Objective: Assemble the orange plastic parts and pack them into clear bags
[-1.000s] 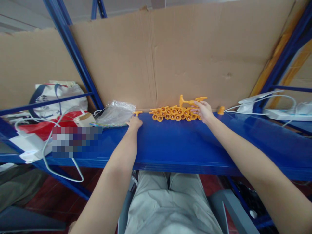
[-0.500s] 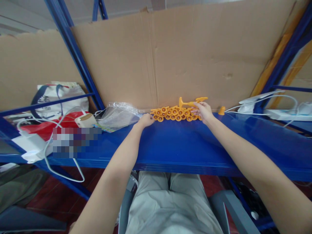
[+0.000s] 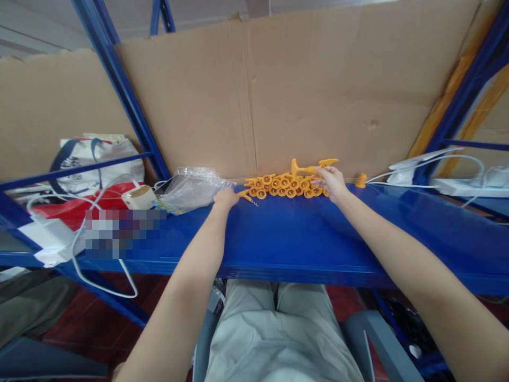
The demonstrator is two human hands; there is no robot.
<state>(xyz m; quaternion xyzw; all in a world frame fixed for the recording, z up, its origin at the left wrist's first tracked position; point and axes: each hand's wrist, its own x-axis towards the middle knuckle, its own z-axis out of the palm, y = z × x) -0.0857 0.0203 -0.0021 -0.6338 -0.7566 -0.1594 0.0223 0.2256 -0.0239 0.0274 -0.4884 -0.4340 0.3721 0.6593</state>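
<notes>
My left hand (image 3: pixel 226 197) is closed around a yellow corkscrew (image 3: pixel 244 196), whose thin metal spiral points right, just in front of the pile's left end. A stacked pile of yellow corkscrews (image 3: pixel 281 183) lies along the back of the blue shelf, their round bell-shaped ends facing me. At the pile's right end, my right hand (image 3: pixel 331 181) pinches a yellow T-handled piece (image 3: pixel 304 169) above the stack. Behind these fingers another yellow handle (image 3: pixel 328 161) sticks up. My fingers hide part of the pile's right side.
A lone yellow bell-shaped piece (image 3: pixel 361 180) stands right of the pile. Clear plastic bags (image 3: pixel 193 188) lie left of my left hand. White cables and a power strip (image 3: pixel 457 187) are at right; a charger (image 3: pixel 50 233) and red bag (image 3: pixel 107 199) at left. Cardboard (image 3: pixel 310 90) backs the shelf.
My left hand has shifted a little left, off the pile's end, and a corkscrew with its metal spiral now shows in it. My right hand has stayed almost still.
</notes>
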